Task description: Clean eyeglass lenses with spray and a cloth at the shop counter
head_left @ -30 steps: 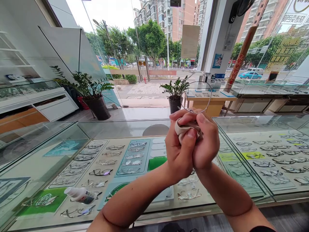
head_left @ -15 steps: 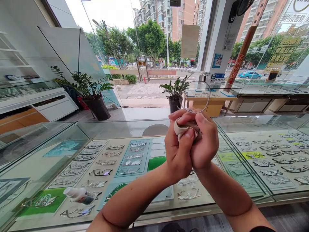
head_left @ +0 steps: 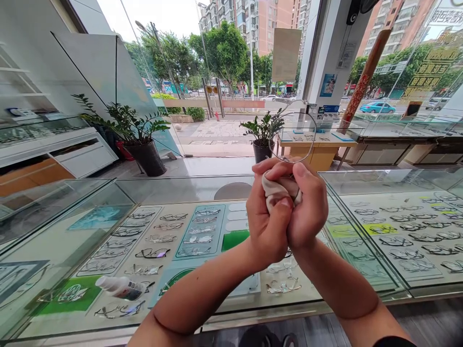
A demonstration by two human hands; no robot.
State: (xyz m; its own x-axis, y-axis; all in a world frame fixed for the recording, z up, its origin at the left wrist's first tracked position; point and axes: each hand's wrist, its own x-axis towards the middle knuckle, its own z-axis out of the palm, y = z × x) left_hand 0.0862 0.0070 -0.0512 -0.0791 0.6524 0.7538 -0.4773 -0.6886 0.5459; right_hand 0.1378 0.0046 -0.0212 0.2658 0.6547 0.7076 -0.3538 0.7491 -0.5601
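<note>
A pair of thin-rimmed eyeglasses (head_left: 293, 140) juts up above my joined hands. One large round lens shows clear of the fingers, and the rest is hidden. My left hand (head_left: 268, 226) is closed on a crumpled beige cloth (head_left: 275, 189), its thumb pressing into the folds. My right hand (head_left: 310, 207) wraps round from the other side, fingers closed against the cloth and thumb up beside the lower rim. Both palms meet at the wrists, above the glass counter. Inside the cloth, the grip on the glasses cannot be seen.
Below my hands is a glass display case (head_left: 231, 313) with rows of spectacle frames inside. A white spray bottle (head_left: 121, 287) lies tilted at the left. Another glass case (head_left: 398, 284) adjoins on the right. Potted plants (head_left: 146, 156) stand beyond, before the window.
The cloth's folds have shifted slightly under my left thumb while both hands keep their hold. My view has tilted a little; the bottle has stayed put.
</note>
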